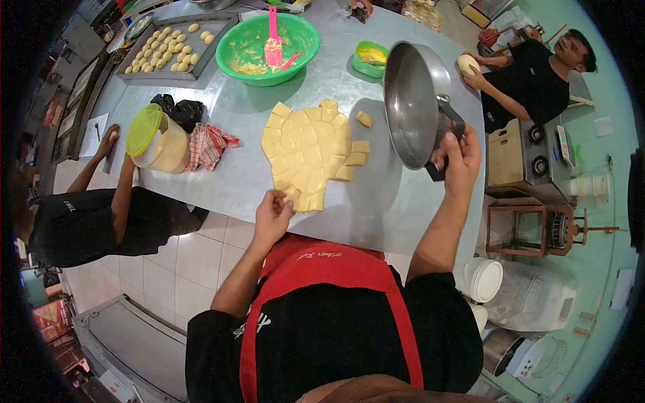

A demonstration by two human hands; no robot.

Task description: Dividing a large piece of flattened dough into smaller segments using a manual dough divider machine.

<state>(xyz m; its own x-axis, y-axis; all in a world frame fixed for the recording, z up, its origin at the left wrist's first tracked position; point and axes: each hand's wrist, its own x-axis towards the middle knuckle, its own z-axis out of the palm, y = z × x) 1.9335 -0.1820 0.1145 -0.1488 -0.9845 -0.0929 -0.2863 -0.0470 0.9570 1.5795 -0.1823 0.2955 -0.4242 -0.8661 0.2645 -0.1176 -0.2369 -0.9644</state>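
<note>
A sheet of pale yellow dough (310, 141), cut into many joined pieces, lies flat on the metal table in front of me. Pinched fingers of my left hand (273, 214) hold a dough piece (291, 194) at its near left edge. My right hand (458, 156) grips the dark handle (450, 117) of a round, deep metal pan (410, 106). The pan is tilted on its side, its hollow facing left, above the table's right part. Several small cut dough pieces (357, 159) lie along the sheet's right side, and one loose piece (364, 119) sits farther back.
A green basin (229, 48) holds a pink spatula (273, 50); left of it is a tray (221, 32) of dough balls. A lidded tub (164, 148), checked cloth (207, 145) and small green container (367, 67) stand around. Co-workers occupy both sides; the right one holds a dough ball (467, 64).
</note>
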